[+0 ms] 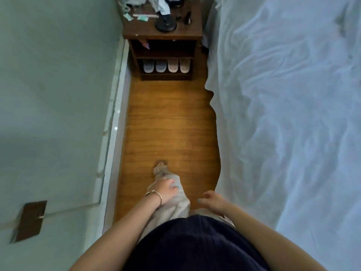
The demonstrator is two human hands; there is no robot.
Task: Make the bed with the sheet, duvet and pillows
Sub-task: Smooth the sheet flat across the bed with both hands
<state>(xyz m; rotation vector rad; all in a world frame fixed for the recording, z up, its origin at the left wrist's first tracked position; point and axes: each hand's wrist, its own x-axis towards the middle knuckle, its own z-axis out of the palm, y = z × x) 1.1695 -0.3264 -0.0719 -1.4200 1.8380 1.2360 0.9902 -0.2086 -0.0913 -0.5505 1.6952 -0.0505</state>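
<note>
Wrinkles were seen all over the white sheet (283, 114), which was spread on the bed at the right, its edge hanging down to the wooden floor (170, 124) along the narrow aisle. No duvet or pillows could be made out. The left hand (166, 189) was held against the pale trouser leg, fingers loosely curved and gripping nothing that could be clearly told. The right hand (212, 200) was held free near the hanging edge, fingers slightly apart and relaxed, with nothing in it. A foot was placed forward on the floor. Trouble was judged likeliest from the trailing edge: it could be trodden on and the sheet dragged askew. The nightstand (164, 32) ahead, cluttered on top, could also be knocked in so tight a passage.
</note>
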